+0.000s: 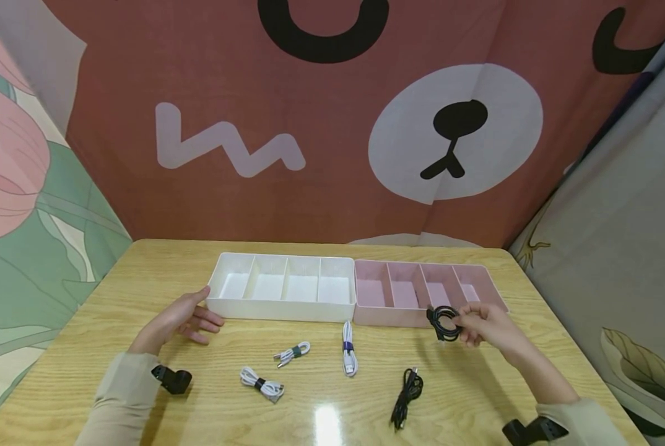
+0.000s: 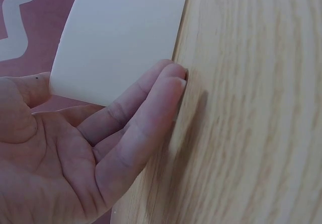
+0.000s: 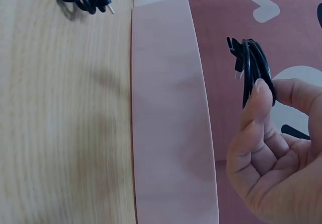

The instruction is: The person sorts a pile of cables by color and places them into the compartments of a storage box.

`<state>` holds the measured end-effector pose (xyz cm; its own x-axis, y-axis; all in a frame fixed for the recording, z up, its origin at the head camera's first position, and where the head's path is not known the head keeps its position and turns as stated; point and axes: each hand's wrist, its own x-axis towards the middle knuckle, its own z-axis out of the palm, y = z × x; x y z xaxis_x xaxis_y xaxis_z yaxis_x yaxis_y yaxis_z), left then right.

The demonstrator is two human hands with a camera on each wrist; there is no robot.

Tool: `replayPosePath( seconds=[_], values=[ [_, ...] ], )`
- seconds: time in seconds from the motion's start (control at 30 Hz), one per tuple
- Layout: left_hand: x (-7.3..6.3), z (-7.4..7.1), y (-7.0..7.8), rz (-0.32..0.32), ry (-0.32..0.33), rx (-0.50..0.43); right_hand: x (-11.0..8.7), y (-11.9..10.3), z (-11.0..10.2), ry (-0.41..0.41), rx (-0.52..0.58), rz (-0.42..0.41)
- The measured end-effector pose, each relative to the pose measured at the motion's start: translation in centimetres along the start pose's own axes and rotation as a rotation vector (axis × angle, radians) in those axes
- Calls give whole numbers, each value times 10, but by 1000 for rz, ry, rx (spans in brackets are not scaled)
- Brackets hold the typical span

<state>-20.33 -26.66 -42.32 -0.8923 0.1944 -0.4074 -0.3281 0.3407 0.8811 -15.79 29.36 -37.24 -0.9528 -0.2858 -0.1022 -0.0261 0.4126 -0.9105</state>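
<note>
A coiled black cable [image 1: 444, 323] is pinched between the thumb and forefinger of my right hand [image 1: 490, 327], raised at the front of the pink divided box [image 1: 391, 316]. In the right wrist view, the cable's plug ends [image 3: 236, 58] stick out from the coil. My left hand [image 1: 190, 316] is at the left end of the white divided box [image 1: 282, 310], its thumb against the corner. The left wrist view shows its fingers [image 2: 146, 118] loosely extended beside the box wall [image 2: 121, 38]. Both boxes stand end to end, their visible compartments bare.
Three bundled white cables lie in front of the boxes: one with a dark green tie [image 1: 295, 352], one with a black tie [image 1: 261, 384], and one with a blue tie [image 1: 349, 356]. Another black cable bundle [image 1: 407, 396] lies nearer on the wooden table [image 1: 199, 396]. A printed cloth [image 1: 332, 204] hangs behind.
</note>
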Motion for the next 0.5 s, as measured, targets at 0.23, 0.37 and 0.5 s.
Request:
replayPosePath(
  seconds=[0.23, 0.37, 0.5],
  values=[
    [0, 0, 1, -5, -2, -2, 11, -8, -2, 43, 42, 42],
    [-1, 0, 1, -9, -9, -2, 17, -11, -2, 49, 85, 72],
    [-1, 0, 2, -11, -15, -2, 23, -14, -1, 58, 158, 101]
  ],
)
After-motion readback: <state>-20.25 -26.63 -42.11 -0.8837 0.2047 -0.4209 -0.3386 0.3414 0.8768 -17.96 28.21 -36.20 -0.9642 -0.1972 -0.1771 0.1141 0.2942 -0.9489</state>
